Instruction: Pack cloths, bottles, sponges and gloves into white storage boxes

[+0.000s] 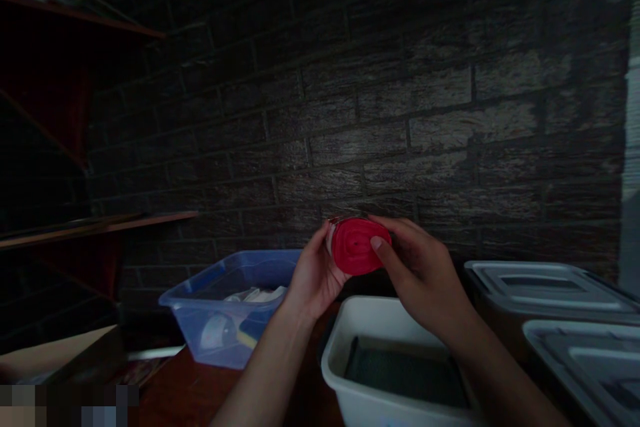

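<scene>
A red roll (pixel 356 247), its wound end facing me, is held up above the containers; I cannot tell what material it is. A pale, shiny strip shows along its left side. My left hand (pixel 319 273) wraps the roll from the left and below. My right hand (pixel 425 267) grips it from the right, thumb on the wound face and fingers behind. Below the hands stands a white bin (pixel 334 360) with a dark green item (pixel 400 373) inside, partly hidden by my right forearm.
Left of the bin, a translucent blue tub (pixel 190 320) holds white items and a yellow-and-blue piece. Grey-lidded boxes (pixel 540 283) stand on the right. Wooden shelves (pixel 100 227) jut out at left, above an open cardboard box (pixel 65 353). A dark brick wall (pixel 350 113) rises behind.
</scene>
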A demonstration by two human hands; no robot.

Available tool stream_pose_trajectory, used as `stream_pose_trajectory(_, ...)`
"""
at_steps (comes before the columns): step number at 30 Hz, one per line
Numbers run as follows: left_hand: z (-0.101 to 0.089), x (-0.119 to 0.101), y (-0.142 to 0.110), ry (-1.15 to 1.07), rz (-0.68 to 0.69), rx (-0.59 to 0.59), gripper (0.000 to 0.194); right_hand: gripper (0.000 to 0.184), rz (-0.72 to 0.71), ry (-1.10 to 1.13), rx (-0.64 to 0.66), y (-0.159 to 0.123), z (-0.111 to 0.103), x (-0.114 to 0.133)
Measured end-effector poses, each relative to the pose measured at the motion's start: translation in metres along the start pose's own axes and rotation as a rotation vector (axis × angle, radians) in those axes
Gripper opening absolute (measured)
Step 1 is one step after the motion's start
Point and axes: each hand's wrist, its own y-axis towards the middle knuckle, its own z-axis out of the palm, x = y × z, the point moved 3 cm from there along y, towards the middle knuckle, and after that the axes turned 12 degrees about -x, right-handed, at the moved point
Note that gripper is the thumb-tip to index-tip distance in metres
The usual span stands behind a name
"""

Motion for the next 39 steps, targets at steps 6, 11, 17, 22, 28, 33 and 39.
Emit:
stream_pose_trajectory(6, 0.0, -0.005, -0.005, 0.006, 0.082, -0.007, 0.023, 0.036, 0.046, -0.101, -0.029, 0.003, -0.002, -0.018)
stream_pose_trajectory(11, 0.001, -0.004, -0.008, 0.138, 0.216, -0.041, 0.025, 0.044, 0.169, -0.062, -0.078, 0.003, -0.007, -0.033)
stream_pose_trajectory(17, -0.002, -0.006, -0.007, 0.276, 0.357, -0.134, 0.036, 0.037, 0.31, 0.165, -0.076, 0.002, -0.009, -0.031)
stream_pose_trajectory(22, -0.004, -0.007, -0.007, 0.35, 0.406, -0.177, 0.053, 0.046, 0.351, 0.192, 0.123, -0.006, 0.006, -0.024)
stream_pose_trajectory(28, -0.003, -0.012, -0.011, 0.45, 0.394, -0.1, 0.061, 0.076, 0.363, 0.233, 0.199, -0.01, 0.003, -0.022)
stream_pose_trajectory(33, -0.004, -0.008, -0.014, 0.666, 0.256, 0.131, 0.07, 0.093, 0.357, 0.317, 0.451, -0.011, -0.005, -0.011)
stream_pose_trajectory(39, -0.008, -0.009, -0.017, 0.848, 0.324, 0.223, 0.086, 0.081, 0.083, 0.13, 0.559, -0.01, -0.005, -0.001)
